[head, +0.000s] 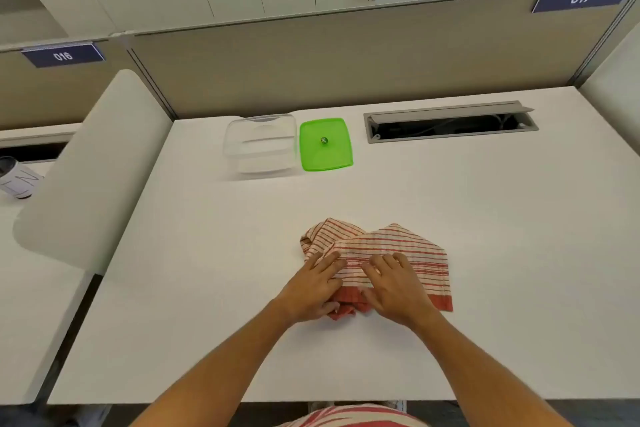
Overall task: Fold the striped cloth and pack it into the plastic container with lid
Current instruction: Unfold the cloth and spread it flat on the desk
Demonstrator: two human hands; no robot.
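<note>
A red-and-cream striped cloth (391, 246) lies rumpled on the white table, partly folded, its solid red hem toward me. My left hand (313, 288) rests on the cloth's left part, fingers straight, thumb at the red hem. My right hand (398, 288) lies flat on the cloth's middle, fingers straight and spread. Far behind the cloth stands a clear plastic container (260, 146), open and with nothing in it. Its green lid (325, 145), with a small knob in its centre, lies flat on the table just right of the container.
A grey cable tray (450, 121) with its flap raised is set into the table at the back right. A beige partition (346, 55) closes the far edge. A white side panel (93, 166) borders the left. A white cylinder (17, 178) lies on the neighbouring desk.
</note>
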